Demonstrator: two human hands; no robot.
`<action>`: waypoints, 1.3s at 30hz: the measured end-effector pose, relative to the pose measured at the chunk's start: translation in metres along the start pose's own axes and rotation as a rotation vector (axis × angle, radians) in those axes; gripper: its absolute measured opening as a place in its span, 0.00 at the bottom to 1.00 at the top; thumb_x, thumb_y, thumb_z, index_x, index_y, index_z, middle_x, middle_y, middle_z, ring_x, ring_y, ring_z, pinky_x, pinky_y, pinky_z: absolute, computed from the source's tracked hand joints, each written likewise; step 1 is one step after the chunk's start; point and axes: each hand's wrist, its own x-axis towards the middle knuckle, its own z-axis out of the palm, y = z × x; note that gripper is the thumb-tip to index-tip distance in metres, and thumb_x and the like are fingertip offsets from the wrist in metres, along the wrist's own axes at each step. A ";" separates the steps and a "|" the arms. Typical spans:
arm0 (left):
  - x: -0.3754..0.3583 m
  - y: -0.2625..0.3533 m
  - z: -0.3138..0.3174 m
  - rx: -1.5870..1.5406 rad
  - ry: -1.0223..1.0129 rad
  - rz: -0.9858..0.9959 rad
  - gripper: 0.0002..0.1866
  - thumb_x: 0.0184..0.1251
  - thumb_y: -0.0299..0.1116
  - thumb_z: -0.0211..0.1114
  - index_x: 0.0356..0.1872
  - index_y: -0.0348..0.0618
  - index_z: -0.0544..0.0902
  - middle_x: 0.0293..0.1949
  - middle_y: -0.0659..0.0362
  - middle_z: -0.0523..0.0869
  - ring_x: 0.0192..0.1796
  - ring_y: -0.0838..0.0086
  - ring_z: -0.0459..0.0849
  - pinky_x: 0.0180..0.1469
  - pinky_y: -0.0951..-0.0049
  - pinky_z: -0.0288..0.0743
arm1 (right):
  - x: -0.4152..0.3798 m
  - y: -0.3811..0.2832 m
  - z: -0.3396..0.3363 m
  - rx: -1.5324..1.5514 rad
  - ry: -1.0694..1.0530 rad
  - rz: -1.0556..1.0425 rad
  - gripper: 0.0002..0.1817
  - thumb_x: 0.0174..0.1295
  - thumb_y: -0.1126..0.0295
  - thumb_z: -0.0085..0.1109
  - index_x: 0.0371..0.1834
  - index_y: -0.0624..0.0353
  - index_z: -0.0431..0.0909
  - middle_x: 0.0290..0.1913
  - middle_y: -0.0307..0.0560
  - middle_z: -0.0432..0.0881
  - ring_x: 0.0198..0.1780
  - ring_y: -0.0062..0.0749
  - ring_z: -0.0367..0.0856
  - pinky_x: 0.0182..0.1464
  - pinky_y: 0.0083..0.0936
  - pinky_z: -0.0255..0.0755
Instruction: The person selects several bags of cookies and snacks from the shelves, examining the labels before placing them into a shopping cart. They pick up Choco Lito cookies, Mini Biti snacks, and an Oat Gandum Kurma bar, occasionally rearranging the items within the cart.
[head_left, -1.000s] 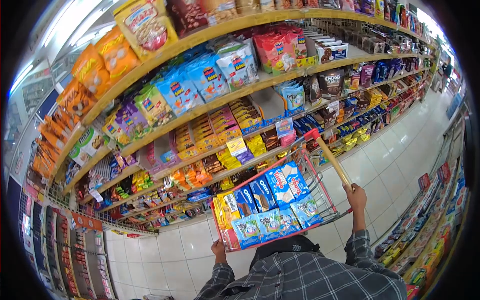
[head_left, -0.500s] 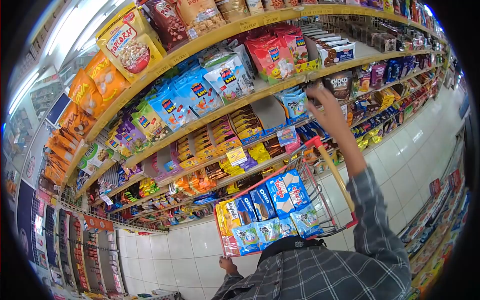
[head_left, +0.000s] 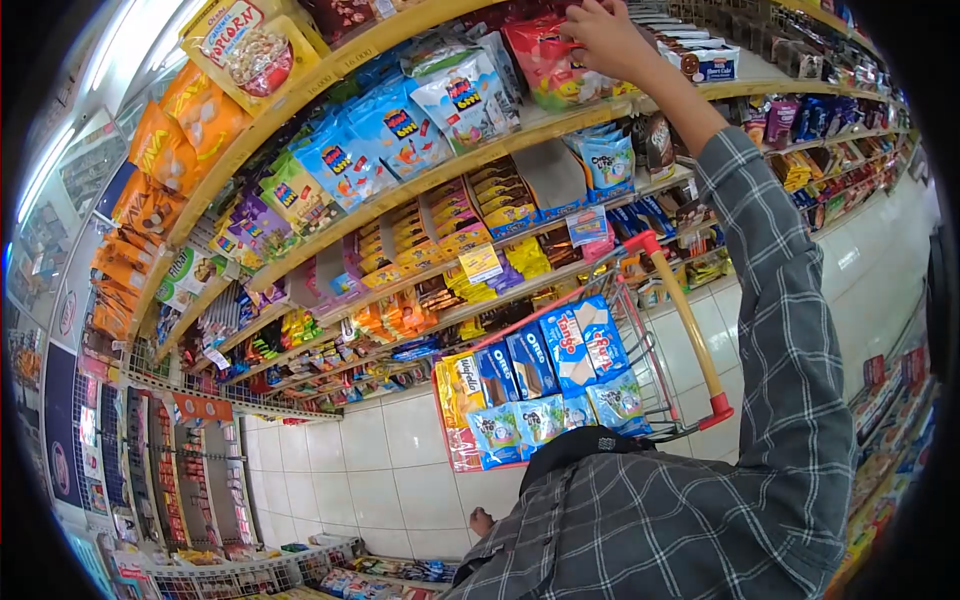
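Observation:
My right hand point(head_left: 605, 42) reaches up to the middle-height shelf, fingers apart and bent over a red candy bag point(head_left: 540, 65), overlapping its upper right part. Blue and white candy bags point(head_left: 465, 100) stand to the left of it. Low at my side hangs my left hand point(head_left: 482, 521), small in view with its fingers curled in and nothing showing in them. In front of my body is a shopping cart with a yellow handle point(head_left: 688, 325). It holds blue Oreo packs point(head_left: 530, 360), Tango wafer packs point(head_left: 583, 345), a yellow wafer pack point(head_left: 460, 385) and several light-blue pouches point(head_left: 540, 420).
Curved snack shelves point(head_left: 450, 165) with yellow edges run across the front. Popcorn bags point(head_left: 250, 55) and orange snack bags point(head_left: 160, 140) fill the left end. White floor tiles point(head_left: 385, 440) lie around the cart. Another stocked shelf point(head_left: 890, 440) stands at the right.
My right hand has moved up and left, from beside the dark Choco Mania pouch on the lower shelf to the red candy bag. My left hand has dropped back from the cart's corner.

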 end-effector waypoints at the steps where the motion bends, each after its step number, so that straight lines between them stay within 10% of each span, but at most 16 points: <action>1: 0.003 0.007 -0.001 0.056 0.063 0.161 0.13 0.62 0.34 0.60 0.34 0.30 0.82 0.21 0.53 0.80 0.24 0.68 0.77 0.29 0.64 0.72 | -0.006 0.002 -0.013 0.005 0.061 -0.028 0.16 0.58 0.59 0.67 0.46 0.53 0.81 0.51 0.49 0.75 0.59 0.46 0.67 0.63 0.52 0.55; 3: 0.021 0.029 0.003 0.206 0.352 0.649 0.14 0.68 0.32 0.58 0.41 0.27 0.83 0.33 0.47 0.85 0.37 0.63 0.83 0.42 0.65 0.77 | -0.016 0.002 -0.038 0.090 0.032 -0.013 0.16 0.59 0.61 0.66 0.46 0.57 0.80 0.47 0.51 0.76 0.56 0.48 0.70 0.63 0.49 0.57; 5: -0.017 0.128 0.010 -0.043 0.176 0.695 0.15 0.74 0.30 0.57 0.50 0.25 0.80 0.46 0.44 0.85 0.50 0.62 0.83 0.56 0.64 0.76 | -0.037 -0.009 -0.071 0.267 -0.055 0.081 0.19 0.59 0.65 0.63 0.52 0.62 0.77 0.50 0.58 0.79 0.55 0.51 0.75 0.61 0.49 0.63; 8: -0.106 0.298 0.048 -0.253 -0.284 0.810 0.16 0.73 0.29 0.58 0.55 0.28 0.77 0.52 0.48 0.83 0.54 0.67 0.81 0.60 0.67 0.74 | -0.117 -0.055 -0.047 0.460 0.082 0.054 0.16 0.59 0.55 0.65 0.38 0.55 0.75 0.31 0.54 0.82 0.34 0.49 0.83 0.37 0.39 0.75; 13: -0.194 0.399 0.123 -0.090 -1.030 1.109 0.27 0.66 0.29 0.63 0.66 0.36 0.70 0.62 0.51 0.78 0.64 0.64 0.77 0.67 0.65 0.68 | -0.229 -0.191 -0.004 0.800 -0.246 0.085 0.18 0.56 0.55 0.69 0.46 0.48 0.79 0.26 0.53 0.83 0.32 0.54 0.83 0.35 0.44 0.76; 23: -0.193 0.342 0.146 -0.031 -0.966 0.861 0.15 0.75 0.37 0.61 0.28 0.38 0.78 0.22 0.71 0.72 0.27 0.88 0.65 0.28 0.82 0.59 | -0.340 -0.282 0.033 1.488 -0.431 0.578 0.19 0.57 0.59 0.69 0.50 0.53 0.80 0.34 0.52 0.87 0.35 0.39 0.88 0.37 0.29 0.77; 29: -0.194 0.367 0.163 0.010 -0.806 0.895 0.18 0.78 0.40 0.57 0.27 0.41 0.77 0.22 0.72 0.68 0.27 0.89 0.61 0.27 0.80 0.54 | -0.354 -0.300 0.069 2.065 -0.221 0.905 0.30 0.58 0.64 0.74 0.61 0.63 0.73 0.52 0.44 0.84 0.51 0.25 0.82 0.54 0.25 0.75; 39: -0.161 0.357 0.182 0.045 -0.821 0.805 0.18 0.79 0.42 0.54 0.31 0.39 0.78 0.22 0.70 0.70 0.26 0.88 0.62 0.26 0.79 0.55 | -0.372 -0.343 0.095 2.088 -0.646 0.967 0.23 0.60 0.59 0.72 0.52 0.63 0.80 0.42 0.44 0.86 0.37 0.20 0.82 0.38 0.19 0.74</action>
